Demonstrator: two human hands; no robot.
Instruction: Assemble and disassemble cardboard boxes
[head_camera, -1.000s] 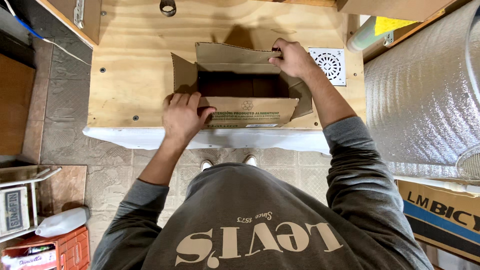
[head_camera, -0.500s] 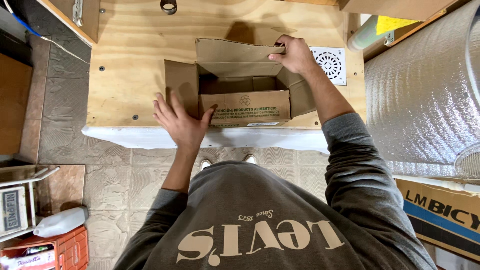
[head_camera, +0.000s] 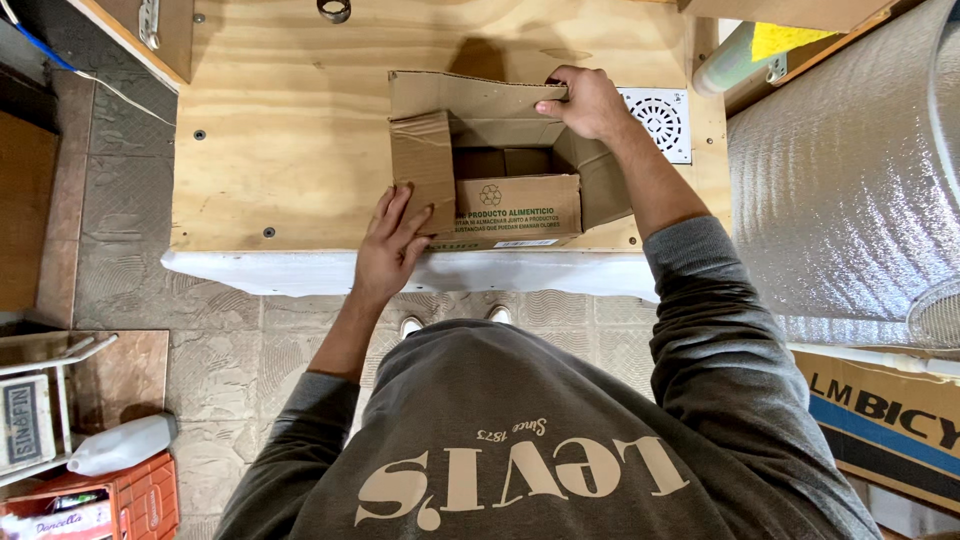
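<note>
A brown cardboard box (head_camera: 515, 205) with its flaps up stands on a plywood tabletop (head_camera: 290, 140), near its front edge. My left hand (head_camera: 392, 240) lies flat against the box's left side flap, fingers spread, touching the cardboard at the near left corner. My right hand (head_camera: 585, 103) grips the top edge of the far flap at the box's back right corner. The inside of the box looks dark and I see nothing in it.
A white round-patterned drain grate (head_camera: 660, 122) lies to the right of the box. A silver bubble-foil roll (head_camera: 850, 170) fills the right side. A printed carton (head_camera: 880, 420) sits at lower right. A white jug (head_camera: 120, 446) and red crate (head_camera: 110, 505) stand on the tiled floor at lower left.
The left side flap has swung up from lying outward to standing. My left hand moved left and down to the flap's outer side. My right hand stayed on the far flap.
</note>
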